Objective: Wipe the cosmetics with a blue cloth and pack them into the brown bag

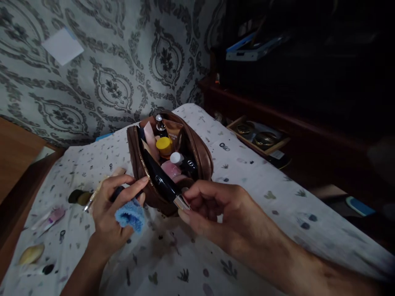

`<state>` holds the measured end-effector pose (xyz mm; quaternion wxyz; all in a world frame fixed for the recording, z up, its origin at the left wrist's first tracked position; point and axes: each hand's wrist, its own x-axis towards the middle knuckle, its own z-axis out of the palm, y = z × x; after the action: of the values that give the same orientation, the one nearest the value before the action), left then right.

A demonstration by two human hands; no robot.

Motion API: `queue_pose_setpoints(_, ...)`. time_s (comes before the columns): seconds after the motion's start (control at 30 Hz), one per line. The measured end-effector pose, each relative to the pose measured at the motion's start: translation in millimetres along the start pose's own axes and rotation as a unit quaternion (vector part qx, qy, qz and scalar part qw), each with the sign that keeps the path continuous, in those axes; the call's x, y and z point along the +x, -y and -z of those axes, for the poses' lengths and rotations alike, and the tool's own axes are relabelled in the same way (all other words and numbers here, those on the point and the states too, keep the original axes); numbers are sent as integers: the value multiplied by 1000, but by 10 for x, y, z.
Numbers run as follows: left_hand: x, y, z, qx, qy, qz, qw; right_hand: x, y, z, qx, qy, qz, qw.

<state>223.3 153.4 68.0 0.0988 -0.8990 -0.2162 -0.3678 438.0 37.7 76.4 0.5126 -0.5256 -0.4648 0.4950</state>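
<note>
A brown zippered cosmetic bag (202,158) stands open on the bed, with several cosmetics inside. My right hand (216,205) pinches the silver end of a glossy black cosmetic tube (163,181), which slants into the bag's mouth along its near left side. My left hand (115,205) is closed around a fuzzy blue cloth (131,216), and one fingertip touches the zipper edge. Something dark shows between those fingers, too hidden to name. Inside the bag are a yellow-lidded jar (164,145), a brown tube (174,131) and a white cap (176,158).
On the patterned sheet (173,263) to the left lie a makeup brush (47,269), a beige oval item (31,254) and a pinkish item (55,216). An open drawer (259,137) juts out at right beside the bed. A patterned wall (117,70) rises behind.
</note>
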Motion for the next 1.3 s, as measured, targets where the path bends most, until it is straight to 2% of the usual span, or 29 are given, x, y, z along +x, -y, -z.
queue_pose_setpoints(0.23,-16,15,0,-21,0,-2,1000,174,200,-59,-110,-16,39,993)
queue_pose_setpoints(0.5,-25,27,-1,-36,8,1,999,507,228,-138,-254,-27,90,963)
queue_pose_setpoints(0.63,-37,36,-7,-41,10,-2,999,576,310,-157,-328,-1,77,942)
queue_pose_setpoints(0.8,-32,37,2,-38,13,-5,999,575,404,-110,-387,72,87,915)
queue_pose_setpoints(0.9,-14,22,11,-42,12,-7,999,589,376,-82,-363,92,116,920)
queue_pose_setpoints(1.07,10,0,24,-33,16,-8,999,603,335,-27,-256,80,142,953)
queue_pose_setpoints(1.2,7,2,22,-27,17,-9,999,525,363,67,-214,35,136,967)
queue_pose_setpoints(1.3,6,1,14,-32,16,-5,999,426,330,146,-177,-12,159,971)
